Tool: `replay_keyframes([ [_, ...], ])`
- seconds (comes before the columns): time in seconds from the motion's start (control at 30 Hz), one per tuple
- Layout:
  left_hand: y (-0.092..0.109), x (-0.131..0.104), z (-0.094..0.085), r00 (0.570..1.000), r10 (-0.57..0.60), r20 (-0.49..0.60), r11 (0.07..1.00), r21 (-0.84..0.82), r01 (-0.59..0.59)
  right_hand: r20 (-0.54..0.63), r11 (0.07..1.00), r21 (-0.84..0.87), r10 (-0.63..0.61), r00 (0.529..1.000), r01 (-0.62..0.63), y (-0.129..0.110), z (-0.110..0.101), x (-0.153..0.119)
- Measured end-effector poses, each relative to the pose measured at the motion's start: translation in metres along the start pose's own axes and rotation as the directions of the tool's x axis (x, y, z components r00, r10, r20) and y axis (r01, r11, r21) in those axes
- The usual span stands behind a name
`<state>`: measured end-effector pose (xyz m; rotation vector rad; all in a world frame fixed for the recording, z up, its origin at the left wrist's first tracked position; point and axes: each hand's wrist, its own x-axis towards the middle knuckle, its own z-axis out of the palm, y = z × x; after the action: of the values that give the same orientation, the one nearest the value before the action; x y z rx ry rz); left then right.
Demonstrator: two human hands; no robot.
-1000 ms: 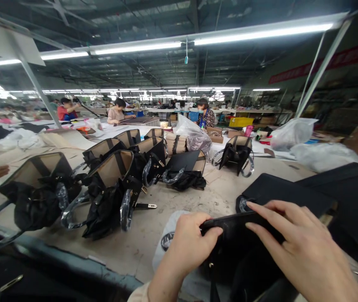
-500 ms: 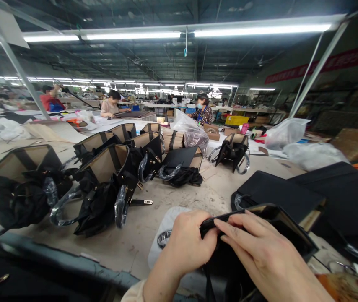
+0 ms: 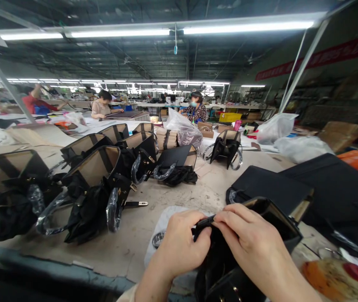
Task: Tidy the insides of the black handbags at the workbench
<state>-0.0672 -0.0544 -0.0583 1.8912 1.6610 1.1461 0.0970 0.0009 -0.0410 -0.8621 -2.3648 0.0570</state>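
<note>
A black handbag (image 3: 279, 220) stands in front of me, its top edge toward me and a tan lining showing inside. My left hand (image 3: 187, 239) pinches the left part of its rim between thumb and fingers. Close beside it, my right hand (image 3: 248, 235) grips the same rim, fingertips over the edge and thumb hidden. Gold-coloured fittings show on the bag's lower front. Under the left hand lies a pale sheet (image 3: 154, 249) with a plastic-wrapped handle (image 3: 158, 239) on it.
Several black handbags with wrapped handles, such as one handbag (image 3: 94, 172), crowd the table's left side. Flat black bags (image 3: 270, 186) lie to the right, near an orange jar (image 3: 333, 277) with a red lid. Plastic bags and co-workers are farther back.
My view has turned slightly right, so the surroundings sit further left. Both hands stay on the rim, and the bag has tilted so that more of its front with fittings shows.
</note>
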Motion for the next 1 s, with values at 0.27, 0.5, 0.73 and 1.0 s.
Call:
replay_keyframes([
  [0.27, -0.003, 0.000, 0.002, 0.998, 0.009, -0.066, 0.996, -0.089, -0.015, -0.033, 0.999, 0.041, -0.032, 0.999, 0.033, 0.001, -0.001, 0.000],
  [0.5, -0.004, 0.007, -0.001, 0.999, -0.051, -0.002, 0.999, 0.002, 0.051, -0.348, 0.977, 0.136, -0.110, 0.931, 0.166, -0.006, -0.020, -0.012],
  [0.73, -0.035, 0.014, -0.020, 0.995, -0.057, -0.078, 0.990, 0.126, 0.067, -0.540, 0.968, 0.188, -0.040, 0.841, 0.167, -0.001, -0.048, -0.045],
  [1.0, -0.077, 0.015, -0.023, 0.981, -0.120, -0.152, 0.978, 0.153, 0.144, -0.443, 0.973, 0.118, 0.229, 0.867, -0.197, 0.048, -0.058, -0.153],
])
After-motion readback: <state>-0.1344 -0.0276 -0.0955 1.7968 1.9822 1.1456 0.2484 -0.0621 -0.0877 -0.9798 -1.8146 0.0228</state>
